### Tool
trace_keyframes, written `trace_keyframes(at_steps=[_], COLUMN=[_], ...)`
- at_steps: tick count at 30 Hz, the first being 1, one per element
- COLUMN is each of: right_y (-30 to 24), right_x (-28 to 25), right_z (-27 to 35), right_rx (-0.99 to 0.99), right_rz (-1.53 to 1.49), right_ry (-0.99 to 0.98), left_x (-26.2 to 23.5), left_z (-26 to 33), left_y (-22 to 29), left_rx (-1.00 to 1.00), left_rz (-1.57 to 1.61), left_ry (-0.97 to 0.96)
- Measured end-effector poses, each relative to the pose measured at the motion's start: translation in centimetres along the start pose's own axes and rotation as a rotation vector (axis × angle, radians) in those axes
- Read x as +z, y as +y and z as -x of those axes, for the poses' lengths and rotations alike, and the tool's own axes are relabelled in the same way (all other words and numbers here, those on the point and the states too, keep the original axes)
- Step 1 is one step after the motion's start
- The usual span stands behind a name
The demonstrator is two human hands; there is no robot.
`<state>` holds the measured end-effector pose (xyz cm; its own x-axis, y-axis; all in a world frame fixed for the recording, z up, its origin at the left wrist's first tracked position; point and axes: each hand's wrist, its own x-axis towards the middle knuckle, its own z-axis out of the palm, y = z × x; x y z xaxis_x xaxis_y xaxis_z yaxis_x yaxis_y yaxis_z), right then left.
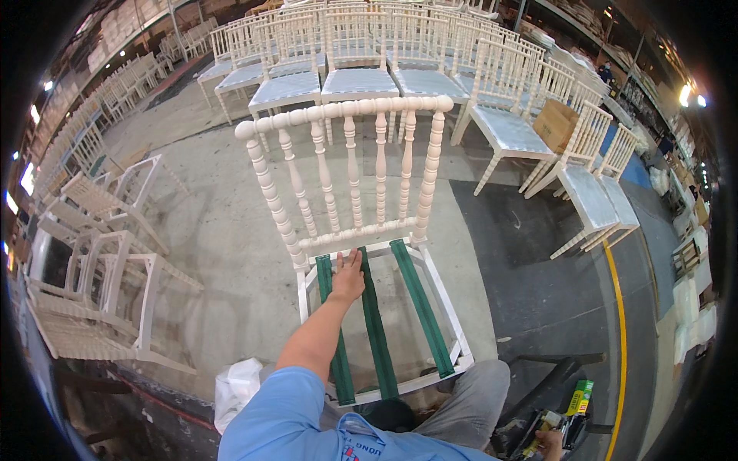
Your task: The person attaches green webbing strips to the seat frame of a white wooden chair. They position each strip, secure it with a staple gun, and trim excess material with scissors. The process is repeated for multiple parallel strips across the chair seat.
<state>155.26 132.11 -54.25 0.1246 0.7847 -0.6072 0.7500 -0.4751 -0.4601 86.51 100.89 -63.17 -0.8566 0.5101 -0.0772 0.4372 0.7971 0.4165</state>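
Note:
A white chair frame point(346, 110) with a spindle back stands in front of me, facing me. Its open seat frame point(446, 307) carries three green webbing straps point(419, 307) running front to back. My left hand point(348, 278) reaches forward and lies flat at the rear of the seat, fingers on the back rail between the left and middle straps, holding nothing. My right hand point(549, 444) is low at the bottom right edge, curled on a black tool point(538, 426) with a green and yellow box point(580, 397) beside it. My grey trouser knee point(477, 399) is by the seat's front rail.
Rows of white chairs with pale padded seats point(360, 81) fill the back. A cardboard box point(555, 123) rests on one at the right. Bare white frames point(100, 292) lie stacked on the left. A white bag point(234, 388) lies near my left side; a yellow floor line point(619, 330) runs on the right.

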Motion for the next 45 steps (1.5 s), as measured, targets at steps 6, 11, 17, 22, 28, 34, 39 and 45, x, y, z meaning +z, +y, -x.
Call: trace_keyframes(at_steps=[6,11,17,22,28,34,39,45], right_y=[-1.3,-9.0,-27.3,-36.8,-39.2,-38.7,-39.0,-39.2], right_x=[1.5,4.5,14.7,32.4,48.1,53.4,54.4,55.1], right_z=[1.0,4.3,13.6,19.9,22.5,21.5,21.1,21.1], right_rx=[-0.352,-0.701,-0.65,-0.827,-0.717,-0.803,-0.829,-0.837], right_rz=[-0.191,-0.27,-0.152,0.052,-0.011,-0.001,0.031,0.077], right_ry=[-0.049,-0.058,-0.485,-0.864,-0.939,-0.873,-0.773,-0.743], left_x=[-0.1,0.2,0.8,1.3,1.7,1.8,2.0,2.4], left_z=[0.1,0.4,0.8,0.8,1.0,0.8,0.8,0.8], left_y=[-0.3,-0.6,-1.3,-1.8,-2.4,-2.6,-2.9,-2.9], left_rx=[-0.002,-0.031,-0.056,-0.047,-0.031,-0.053,-0.047,-0.044], left_rz=[-0.017,0.001,0.075,0.073,0.099,0.075,0.102,0.094], left_ry=[0.0,-0.009,-0.043,0.047,0.076,0.038,-0.029,0.007])
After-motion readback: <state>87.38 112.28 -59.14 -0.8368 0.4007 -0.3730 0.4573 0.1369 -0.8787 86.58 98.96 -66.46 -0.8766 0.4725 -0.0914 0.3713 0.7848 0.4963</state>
